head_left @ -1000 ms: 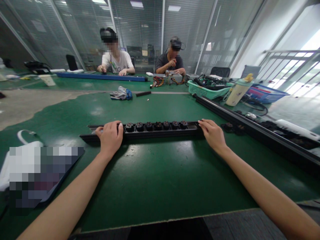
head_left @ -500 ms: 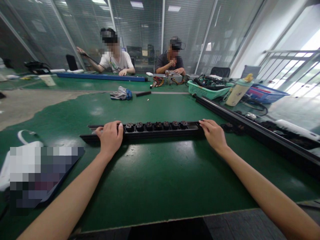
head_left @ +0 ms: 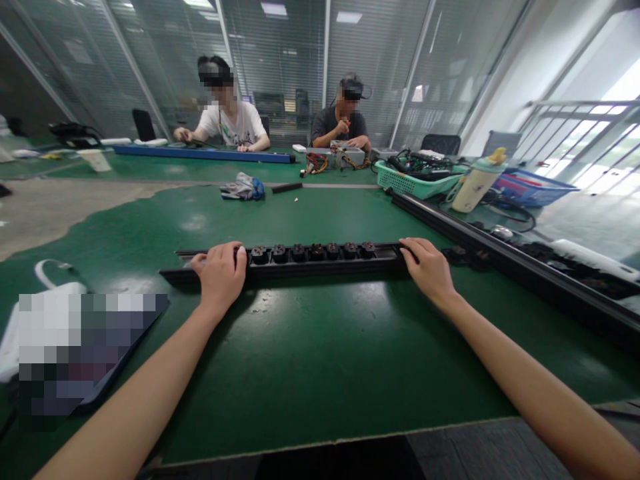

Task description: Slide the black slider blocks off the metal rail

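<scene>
A long black power strip [head_left: 320, 269], with several round black socket modules [head_left: 317, 252] in a row along its open channel, lies across the green table in front of me. My left hand [head_left: 220, 275] is closed round its left part, fingers over the far side and thumb near the modules. The strip's left end sticks out past that hand. At the right end, my right hand [head_left: 429, 268] pinches the strip between thumb and fingers. The undersides of both grips are hidden.
A long black rail [head_left: 450, 230] runs diagonally along the right. Behind it stand a green basket [head_left: 417, 183] of cables and a cream bottle [head_left: 477, 185]. Gloves [head_left: 243, 187] lie farther back. A blurred-out tablet-like device [head_left: 125, 347] is at left. Two people sit across the table.
My hands and the power strip stay nearly still, with only a tiny shift at the right fingers. Across the table, the person in white has lowered a raised hand toward the blue bar.
</scene>
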{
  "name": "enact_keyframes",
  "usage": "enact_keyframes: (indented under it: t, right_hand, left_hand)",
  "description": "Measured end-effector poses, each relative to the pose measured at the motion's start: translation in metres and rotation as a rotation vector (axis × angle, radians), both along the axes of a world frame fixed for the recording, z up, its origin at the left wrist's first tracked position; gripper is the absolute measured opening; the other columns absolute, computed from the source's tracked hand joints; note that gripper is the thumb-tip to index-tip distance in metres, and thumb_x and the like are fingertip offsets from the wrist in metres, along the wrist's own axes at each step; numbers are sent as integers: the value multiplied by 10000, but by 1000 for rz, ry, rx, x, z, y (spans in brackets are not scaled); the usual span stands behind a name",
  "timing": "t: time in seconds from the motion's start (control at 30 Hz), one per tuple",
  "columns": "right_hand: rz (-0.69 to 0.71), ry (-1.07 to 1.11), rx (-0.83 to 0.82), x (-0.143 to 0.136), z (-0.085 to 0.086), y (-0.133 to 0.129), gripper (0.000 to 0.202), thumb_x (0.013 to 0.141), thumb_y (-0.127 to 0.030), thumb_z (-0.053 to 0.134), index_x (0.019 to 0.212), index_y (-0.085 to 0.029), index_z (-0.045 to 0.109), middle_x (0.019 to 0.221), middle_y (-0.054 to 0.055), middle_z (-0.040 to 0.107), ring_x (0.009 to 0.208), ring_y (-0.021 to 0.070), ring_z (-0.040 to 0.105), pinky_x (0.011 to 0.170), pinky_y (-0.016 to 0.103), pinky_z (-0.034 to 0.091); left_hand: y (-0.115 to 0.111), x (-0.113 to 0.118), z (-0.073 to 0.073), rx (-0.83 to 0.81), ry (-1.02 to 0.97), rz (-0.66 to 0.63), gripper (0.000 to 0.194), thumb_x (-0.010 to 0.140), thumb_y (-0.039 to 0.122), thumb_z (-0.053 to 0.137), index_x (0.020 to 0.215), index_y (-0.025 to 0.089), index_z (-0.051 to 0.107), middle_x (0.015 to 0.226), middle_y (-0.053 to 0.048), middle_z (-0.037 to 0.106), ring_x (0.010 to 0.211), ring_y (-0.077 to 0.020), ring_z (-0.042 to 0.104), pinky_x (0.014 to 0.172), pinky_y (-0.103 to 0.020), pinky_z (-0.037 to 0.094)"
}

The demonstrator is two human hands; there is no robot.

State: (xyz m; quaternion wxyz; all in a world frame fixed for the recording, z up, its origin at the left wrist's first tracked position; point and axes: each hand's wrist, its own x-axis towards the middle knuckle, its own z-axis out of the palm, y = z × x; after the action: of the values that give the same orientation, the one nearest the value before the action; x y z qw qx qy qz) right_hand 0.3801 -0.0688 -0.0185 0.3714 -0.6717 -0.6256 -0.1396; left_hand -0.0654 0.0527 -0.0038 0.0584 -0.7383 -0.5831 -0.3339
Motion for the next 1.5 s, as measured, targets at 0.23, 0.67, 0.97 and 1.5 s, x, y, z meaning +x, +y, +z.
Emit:
enact_keyframes:
  t: [0.23, 0.67, 0.97, 1.5]
  right_hand:
    - [-66, -15, 0, 7, -7, 5, 508, 1037, -419, 540, 1397, -98, 699, 1329, 239, 738, 1246, 384, 687, 1065, 576, 579]
    - [-83, 21, -11, 13, -10, 8, 603, 1073, -565, 445, 1321, -95, 728, 1296, 257, 747, 1228, 390, 679, 1061, 578, 562]
    - [-88, -1, 6, 13, -9, 6, 573, 1087, -569, 420, 1269, -147, 763, 1237, 221, 773, 1173, 375, 689, 1033, 577, 569]
    - [-103, -9, 5, 15, -9, 7, 539, 1088, -524, 429, 1258, -132, 759, 1232, 225, 770, 1175, 372, 682, 1026, 561, 564]
  left_hand:
    - [1, -1, -1, 2, -3, -2, 485, 1064, 420, 307, 1223, 170, 692, 1298, -210, 753, 1278, -378, 641, 1119, -576, 296]
    - [1, -1, -1, -3, 3, 9, 453, 1076, 416, 315, 1225, 194, 680, 1304, -190, 754, 1290, -351, 633, 1131, -549, 292]
    - [0, -1, 0, -3, -9, -3, 459, 1070, 419, 316, 1220, 190, 685, 1300, -203, 753, 1286, -367, 630, 1123, -567, 294]
    - [-1, 0, 1, -17, 2, 5, 454, 1068, 417, 320, 1227, 191, 681, 1311, -198, 751, 1300, -363, 630, 1131, -560, 294]
